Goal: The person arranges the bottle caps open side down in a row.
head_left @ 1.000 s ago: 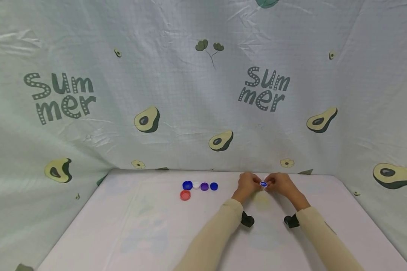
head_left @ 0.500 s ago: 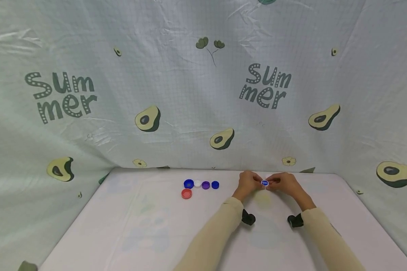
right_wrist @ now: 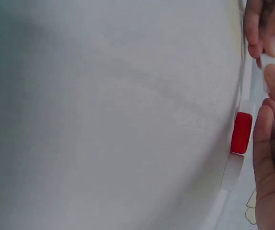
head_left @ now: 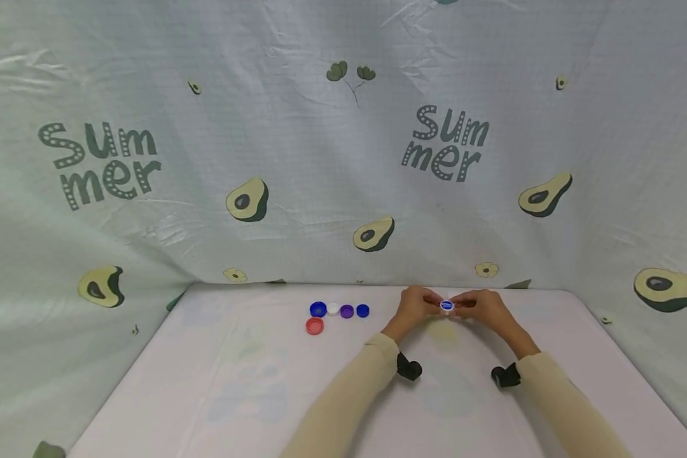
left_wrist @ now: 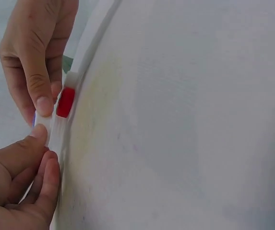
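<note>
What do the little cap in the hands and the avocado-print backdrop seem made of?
The cap is probably plastic, smooth and opaque: its white side looks evenly coloured. The backdrop seems thin, slightly shiny sheeting, perhaps vinyl or coated cloth: its creases catch light.

Long cream sleeves (head_left: 346, 394), black wrist cameras (head_left: 409, 368) — rounded

I pinch a small round white cap (head_left: 446, 306), its blue face up, far and right of centre. Just beside it, a red piece (left_wrist: 65, 102) sits between two whitish pieces (right_wrist: 233, 171).
</note>
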A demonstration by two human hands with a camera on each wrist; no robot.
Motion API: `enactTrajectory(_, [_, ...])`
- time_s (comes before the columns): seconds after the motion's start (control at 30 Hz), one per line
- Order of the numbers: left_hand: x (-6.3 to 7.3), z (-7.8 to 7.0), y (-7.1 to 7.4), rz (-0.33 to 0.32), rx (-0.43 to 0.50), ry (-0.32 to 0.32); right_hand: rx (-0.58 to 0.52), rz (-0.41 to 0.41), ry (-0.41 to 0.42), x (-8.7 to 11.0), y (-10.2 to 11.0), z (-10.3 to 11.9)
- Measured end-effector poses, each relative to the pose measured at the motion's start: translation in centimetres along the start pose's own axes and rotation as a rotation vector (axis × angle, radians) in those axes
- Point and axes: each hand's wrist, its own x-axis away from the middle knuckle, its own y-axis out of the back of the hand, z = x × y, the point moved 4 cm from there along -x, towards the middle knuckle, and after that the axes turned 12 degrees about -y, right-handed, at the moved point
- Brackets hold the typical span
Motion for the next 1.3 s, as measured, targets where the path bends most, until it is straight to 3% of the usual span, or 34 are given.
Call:
enactTrajectory(0.27, [0.9, -0.5, 1.5, 0.049, -0.026, -0.013, -0.016, -0.039, 0.110, 1.5, -0.1, 1.5])
enactTrajectory(0.5, [2.3, -1.3, 3.5, 0.060, 0.055, -0.040, -0.115, -0.053, 0.178, 3.0, -0.2, 3.4])
enactTrajectory(0.83, [4.5, -2.5, 6.3, 0.061, 0.139, -0.084, -0.281, -0.003, 0.103, 4.8, -1.2, 5.4])
enactTrajectory(1.3, [6.4, -3.1, 8.5, 0.047, 0.216, -0.125, -0.348, -0.041, 0.185, 6.4, -2.1, 8.0])
